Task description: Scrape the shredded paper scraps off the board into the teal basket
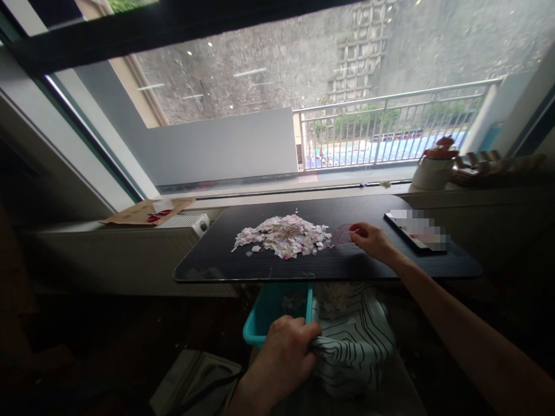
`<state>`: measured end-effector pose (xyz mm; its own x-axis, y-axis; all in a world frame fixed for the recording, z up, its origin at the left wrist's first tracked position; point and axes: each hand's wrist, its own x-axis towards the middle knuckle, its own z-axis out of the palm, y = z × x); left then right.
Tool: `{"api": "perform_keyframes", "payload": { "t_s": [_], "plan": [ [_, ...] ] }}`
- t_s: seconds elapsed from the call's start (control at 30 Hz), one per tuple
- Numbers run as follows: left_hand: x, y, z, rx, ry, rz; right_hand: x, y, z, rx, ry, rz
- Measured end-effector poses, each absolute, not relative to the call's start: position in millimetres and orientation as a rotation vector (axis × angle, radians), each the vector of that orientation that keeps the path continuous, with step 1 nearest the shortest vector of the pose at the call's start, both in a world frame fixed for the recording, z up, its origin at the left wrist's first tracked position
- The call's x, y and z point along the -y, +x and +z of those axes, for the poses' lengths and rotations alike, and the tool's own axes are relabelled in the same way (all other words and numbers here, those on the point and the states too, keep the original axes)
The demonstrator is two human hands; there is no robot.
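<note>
On the dark table (pixel 347 208) lies a heap of small torn paper scraps (pixel 288 234), mostly white with some pinkish ones. My right hand (pixel 370 240) pinches a clear pinkish protractor (pixel 341 233) at the right edge of the heap. Lower down, my left hand (pixel 288 346) is closed on the edge of a pale cloth with black wavy lines (pixel 355 346), just below the table's front edge. More scraps (pixel 336 296) lie on or in the cloth. Directly left of it stands a teal bin (pixel 255 338), with something see-through inside.
A dark-edged tablet-like object (pixel 407 234), partly blurred out, lies on the table's right. On the sill stand a white bottle with a red lid (pixel 435 164) and a basket (pixel 477 170). A brown paper bag (pixel 130 212) rests by the radiator (pixel 182 228). The window is behind the table.
</note>
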<state>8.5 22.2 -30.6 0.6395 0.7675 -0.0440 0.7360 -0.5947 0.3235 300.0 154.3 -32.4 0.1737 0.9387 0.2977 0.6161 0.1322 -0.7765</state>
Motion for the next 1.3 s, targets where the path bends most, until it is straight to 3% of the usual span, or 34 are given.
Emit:
{"api": "perform_keyframes", "payload": {
  "t_s": [0.27, 0.53, 0.87, 1.1, 1.3],
  "plan": [
    [-23, 9, -27, -1.208, 2.549, 0.12, -148, 292, -31, 1.47, -1.503, 0.538],
    [-23, 9, -28, -1.202, 2.561, 0.137, -127, 289, -30, 1.441, -1.423, 0.823],
    [-23, 10, -26, -1.205, 2.576, 0.09, -99, 283, -23, 1.549, -1.412, 0.956],
    [-24, 9, -27, -1.211, 2.567, 0.124, -119, 279, -28, 1.422, -1.43, 0.8],
    [-23, 9, -28, -1.194, 2.577, 0.131, -102, 283, -25, 1.576, -1.448, 0.99]
  ]
}}
